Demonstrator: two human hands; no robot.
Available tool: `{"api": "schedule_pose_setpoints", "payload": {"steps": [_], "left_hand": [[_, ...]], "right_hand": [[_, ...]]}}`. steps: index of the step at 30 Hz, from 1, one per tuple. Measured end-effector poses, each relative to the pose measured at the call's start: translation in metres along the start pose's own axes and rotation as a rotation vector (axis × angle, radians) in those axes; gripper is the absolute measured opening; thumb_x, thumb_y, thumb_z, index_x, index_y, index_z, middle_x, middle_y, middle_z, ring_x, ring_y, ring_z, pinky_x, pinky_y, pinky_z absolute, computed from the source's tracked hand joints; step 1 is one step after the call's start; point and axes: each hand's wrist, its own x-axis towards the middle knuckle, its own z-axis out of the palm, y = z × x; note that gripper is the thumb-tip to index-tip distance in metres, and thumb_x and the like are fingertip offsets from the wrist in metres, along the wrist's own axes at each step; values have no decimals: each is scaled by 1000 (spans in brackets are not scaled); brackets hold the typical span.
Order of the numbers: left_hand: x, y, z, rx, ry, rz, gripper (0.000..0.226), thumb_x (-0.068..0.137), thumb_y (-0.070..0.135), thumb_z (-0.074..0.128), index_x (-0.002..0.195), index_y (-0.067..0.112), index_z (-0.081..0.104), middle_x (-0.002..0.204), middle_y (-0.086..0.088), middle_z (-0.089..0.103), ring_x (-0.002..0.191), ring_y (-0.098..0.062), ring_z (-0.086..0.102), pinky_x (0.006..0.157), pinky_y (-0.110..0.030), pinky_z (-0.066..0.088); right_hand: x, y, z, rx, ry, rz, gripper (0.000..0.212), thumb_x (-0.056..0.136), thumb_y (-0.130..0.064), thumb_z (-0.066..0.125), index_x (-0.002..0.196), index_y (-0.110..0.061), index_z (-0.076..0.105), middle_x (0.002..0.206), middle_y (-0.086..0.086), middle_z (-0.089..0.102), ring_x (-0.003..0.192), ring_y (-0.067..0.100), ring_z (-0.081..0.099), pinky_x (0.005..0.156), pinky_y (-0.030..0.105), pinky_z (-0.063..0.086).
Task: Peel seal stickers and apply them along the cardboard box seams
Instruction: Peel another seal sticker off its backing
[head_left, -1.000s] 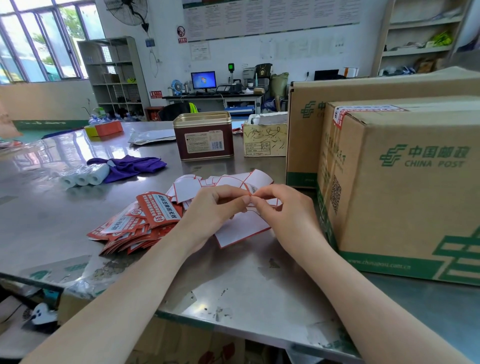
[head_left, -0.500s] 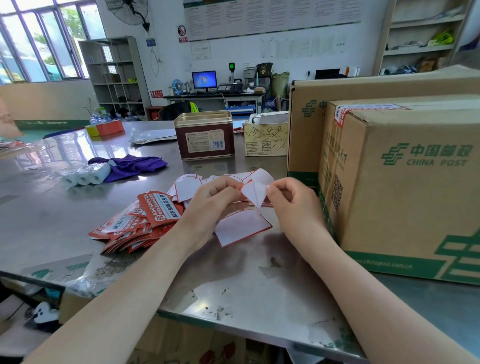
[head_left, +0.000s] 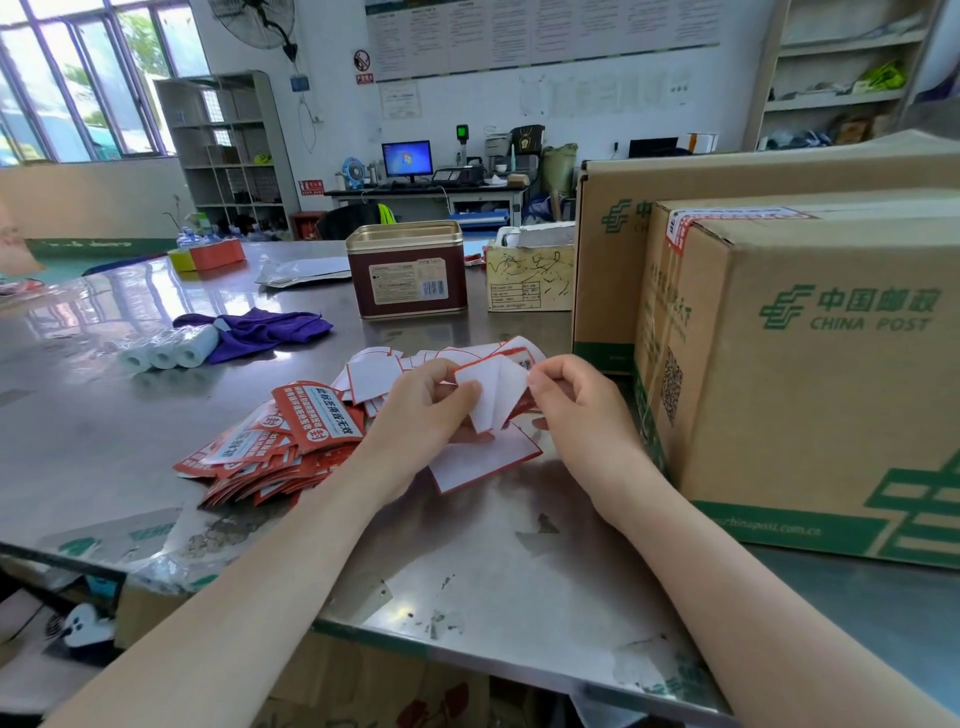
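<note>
Above the steel table, my left hand (head_left: 422, 415) pinches the white backing of a seal sticker (head_left: 491, 397), folded into a V. My right hand (head_left: 582, 410) pinches the sticker's other edge and holds it away from the backing. A fanned pile of red seal stickers (head_left: 270, 447) lies left of my hands. Peeled white backings (head_left: 374, 374) lie behind and under them. The China Post cardboard box (head_left: 810, 374) stands at right, with one sticker (head_left: 691, 228) over its top left corner.
A second cardboard box (head_left: 608, 270) stands behind the first. Farther back sit a brown tin (head_left: 410, 270) and a small scribbled carton (head_left: 530, 280). A purple cloth (head_left: 260, 330) and white rolls (head_left: 169, 353) lie at left. The table's front edge (head_left: 467, 654) runs below my forearms.
My fingertips were pinched together on the sticker; my hands have since drawn apart, and the white backing has opened into a fold between them.
</note>
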Motion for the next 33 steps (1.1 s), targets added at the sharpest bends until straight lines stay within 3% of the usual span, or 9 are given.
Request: {"api": "schedule_pose_setpoints", "payload": {"steps": [4, 7, 9, 11, 15, 18, 20, 26, 33], "left_hand": [[4, -5, -4, 15, 89, -21, 11, 94, 12, 52, 104, 15, 48, 67, -5, 70, 49, -13, 64, 50, -21, 51], [8, -11, -8, 158, 162, 20, 16, 94, 14, 52, 106, 22, 45, 71, -8, 69, 42, -6, 54, 44, -17, 41], [9, -14, -8, 335, 199, 129, 14, 93, 12, 50, 98, 25, 54, 80, -4, 70, 54, -8, 61, 51, -21, 45], [9, -16, -6, 488, 177, 217, 22, 92, 8, 49, 91, 23, 65, 90, 0, 69, 73, -13, 65, 67, -25, 49], [8, -15, -5, 603, 173, 243, 26, 91, 6, 50, 98, 16, 73, 103, 0, 70, 95, -16, 62, 90, -28, 45], [8, -15, -4, 618, 169, 248, 26, 91, 5, 50, 96, 17, 73, 104, 0, 69, 97, -16, 61, 92, -30, 46], [8, -14, -4, 609, 178, 228, 27, 91, 5, 49, 93, 17, 72, 105, 0, 69, 97, -17, 61, 93, -34, 47], [8, -11, -3, 596, 223, 167, 29, 91, 3, 47, 99, 13, 73, 112, -7, 67, 96, -23, 64, 96, -41, 47], [6, -11, -6, 645, 320, 208, 30, 91, 4, 48, 113, 6, 67, 123, -9, 60, 113, -20, 52, 85, -14, 28]], "right_hand": [[-2, -2, -1, 59, 0, -11, 15, 98, -24, 42, 94, -20, 56, 108, -2, 61, 94, 13, 56, 65, 16, 42], [-3, -5, -3, 122, -17, -27, 17, 97, -25, 44, 103, -18, 59, 124, -7, 57, 100, 8, 56, 66, 10, 40], [-4, -7, -4, 178, -23, -30, 18, 97, -26, 45, 105, -18, 60, 126, -7, 58, 101, 9, 58, 68, 11, 43], [-6, -9, -6, 252, -28, -21, 15, 97, -26, 46, 92, -21, 59, 118, -7, 63, 92, 9, 61, 70, 18, 49], [-6, -10, -6, 299, -5, -3, 24, 98, -24, 41, 78, -24, 55, 104, -5, 70, 86, 14, 65, 76, 26, 52], [-4, -8, -6, 298, 42, -29, 25, 99, -23, 39, 79, -25, 53, 95, 1, 69, 89, 17, 64, 77, 26, 51], [-4, -9, -7, 283, 61, -40, 25, 100, -25, 37, 80, -25, 53, 87, -4, 65, 84, 10, 62, 69, 16, 49], [-4, -8, -9, 296, 81, -35, 36, 100, -34, 32, 117, -21, 60, 108, -2, 67, 95, 7, 64, 61, 2, 48], [-2, -8, -10, 360, 123, -43, 34, 100, -31, 35, 128, -22, 52, 122, -2, 60, 94, -1, 57, 61, -4, 43]]}}
